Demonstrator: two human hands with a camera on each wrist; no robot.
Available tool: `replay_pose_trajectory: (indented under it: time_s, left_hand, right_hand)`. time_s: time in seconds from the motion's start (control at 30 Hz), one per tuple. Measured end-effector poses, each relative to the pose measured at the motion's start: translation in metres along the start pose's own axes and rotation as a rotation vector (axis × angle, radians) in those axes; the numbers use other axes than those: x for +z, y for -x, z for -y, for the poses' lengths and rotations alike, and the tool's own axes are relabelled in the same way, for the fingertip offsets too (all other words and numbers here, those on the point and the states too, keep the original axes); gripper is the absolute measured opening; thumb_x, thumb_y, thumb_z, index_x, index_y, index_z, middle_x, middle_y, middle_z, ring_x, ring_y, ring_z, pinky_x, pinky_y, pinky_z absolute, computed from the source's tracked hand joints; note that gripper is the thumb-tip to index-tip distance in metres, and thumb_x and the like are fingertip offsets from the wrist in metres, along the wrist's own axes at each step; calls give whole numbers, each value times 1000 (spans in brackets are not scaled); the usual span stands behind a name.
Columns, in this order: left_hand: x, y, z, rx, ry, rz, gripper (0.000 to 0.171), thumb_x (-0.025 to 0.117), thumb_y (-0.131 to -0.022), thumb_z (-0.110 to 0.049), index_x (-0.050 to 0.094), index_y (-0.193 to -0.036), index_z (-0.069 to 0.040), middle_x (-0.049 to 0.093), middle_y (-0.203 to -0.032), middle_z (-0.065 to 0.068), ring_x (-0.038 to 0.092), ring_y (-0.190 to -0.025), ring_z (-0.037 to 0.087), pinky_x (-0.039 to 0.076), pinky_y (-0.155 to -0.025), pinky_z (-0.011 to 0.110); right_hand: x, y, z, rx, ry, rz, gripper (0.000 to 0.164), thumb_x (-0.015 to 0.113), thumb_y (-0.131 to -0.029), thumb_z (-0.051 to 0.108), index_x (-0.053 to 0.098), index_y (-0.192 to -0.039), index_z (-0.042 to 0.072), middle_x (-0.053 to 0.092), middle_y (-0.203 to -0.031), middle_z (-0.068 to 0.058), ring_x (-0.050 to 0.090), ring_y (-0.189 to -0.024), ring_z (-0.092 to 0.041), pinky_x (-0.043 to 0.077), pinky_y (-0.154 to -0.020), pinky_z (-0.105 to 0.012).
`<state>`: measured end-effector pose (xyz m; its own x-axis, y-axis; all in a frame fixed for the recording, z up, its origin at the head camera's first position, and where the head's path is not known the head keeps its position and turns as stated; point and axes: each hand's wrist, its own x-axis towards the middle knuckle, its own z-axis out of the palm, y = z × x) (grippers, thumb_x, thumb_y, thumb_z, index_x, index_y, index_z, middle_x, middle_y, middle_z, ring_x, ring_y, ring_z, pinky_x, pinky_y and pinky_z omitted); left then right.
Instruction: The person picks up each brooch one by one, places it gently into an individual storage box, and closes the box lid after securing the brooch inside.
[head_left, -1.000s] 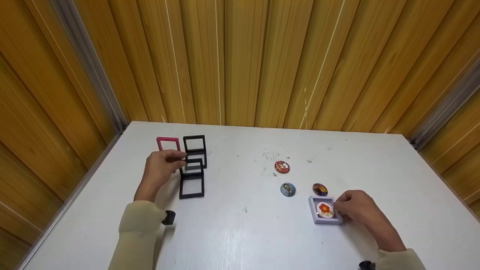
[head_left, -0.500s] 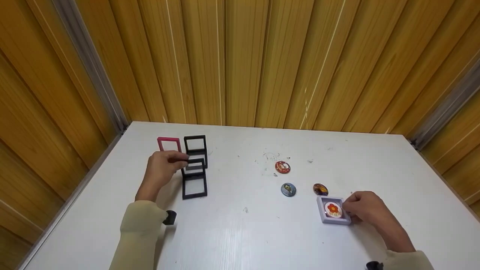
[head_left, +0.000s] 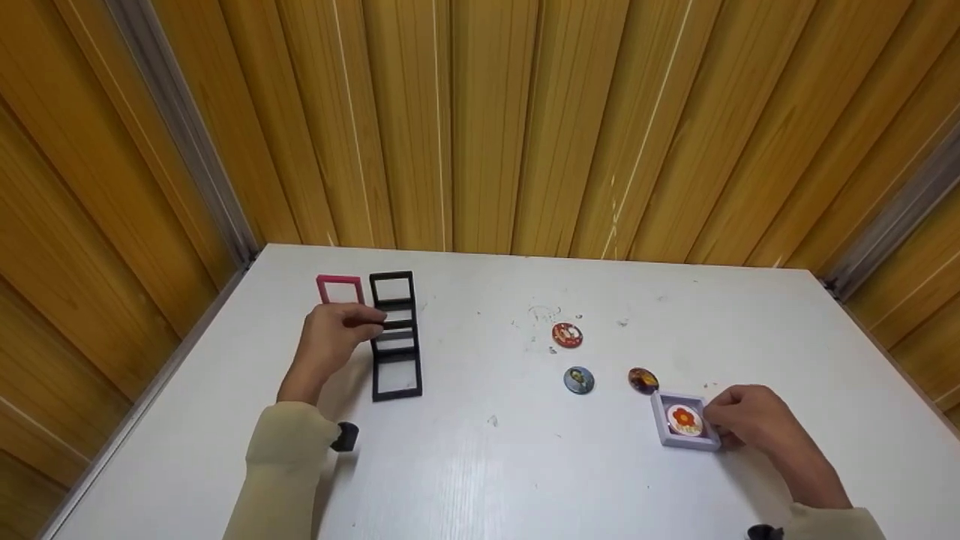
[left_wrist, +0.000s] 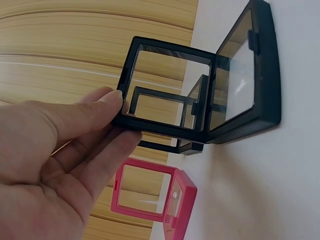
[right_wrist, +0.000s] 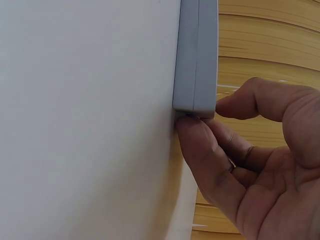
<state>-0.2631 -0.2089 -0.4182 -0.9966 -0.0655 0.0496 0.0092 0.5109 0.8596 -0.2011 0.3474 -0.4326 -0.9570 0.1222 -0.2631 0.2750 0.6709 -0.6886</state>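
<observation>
My left hand [head_left: 330,341] pinches the upright lid edge of a hinged black display case [head_left: 397,394] between thumb and fingers. The case stands unfolded, its lower half on the table, with clear film in its frames. At the right, my right hand [head_left: 754,416] grips the right edge of a lavender display case [head_left: 690,444] lying flat. A white badge with a red flower [head_left: 685,420] shows inside it. In the right wrist view, the thumb and fingers meet the grey-looking side of this case [right_wrist: 195,65] at its end.
Behind the left hand stand another unfolded black display case [head_left: 391,274] and a pink one [head_left: 339,278]. Loose round badges lie on the white table: a red one [head_left: 568,335], a blue one [head_left: 579,380] and a dark purple-yellow one [head_left: 643,380], close to the lavender case's far corner.
The lavender case has slid right along with my right hand. My left hand has shifted the near black case slightly right, so it lines up with the black case behind it. The loose badges stay put.
</observation>
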Motion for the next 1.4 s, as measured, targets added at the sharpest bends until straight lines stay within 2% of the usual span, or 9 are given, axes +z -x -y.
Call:
replay_pose_trajectory:
  time_s: [0.33,0.6,0.83,1.3,1.4]
  left_hand:
    - [8,-1,-3,19,-34,-1,22,76,-97,0,82,-116,-8,76,-115,10,63,-114,31,53,-102,46]
    - [17,0,-8,27,-75,-12,22,82,-93,-2,85,-112,-12,78,-112,6,64,-111,28,55,-96,44]
    - [22,1,-11,45,-65,7,23,81,-93,-3,84,-113,-12,77,-115,6,65,-113,28,54,-100,45]
    - [33,4,-19,38,-33,46,20,82,-92,-3,85,-110,-12,77,-108,3,68,-105,25,59,-95,40]
    - [35,5,-20,54,-25,50,20,83,-91,-2,85,-109,-12,77,-107,2,68,-104,25,59,-94,39]
  right_hand:
    - [-7,-5,-5,3,13,9,20,65,-92,11,69,-98,-8,66,-83,-7,65,-74,-18,56,-65,-30]
    - [-12,-10,-8,26,17,-14,23,65,-92,13,68,-99,-9,66,-82,-6,64,-73,-17,56,-64,-29]
    - [-15,-14,-8,26,51,-23,27,65,-94,14,68,-101,-11,66,-83,-7,64,-73,-19,54,-64,-31]
    - [-20,-27,-7,34,63,-33,34,64,-96,16,66,-108,-16,67,-88,-13,64,-76,-20,55,-66,-31]
    - [-21,-31,-6,32,66,-40,31,64,-94,16,67,-104,-14,66,-86,-9,63,-76,-19,54,-65,-30]
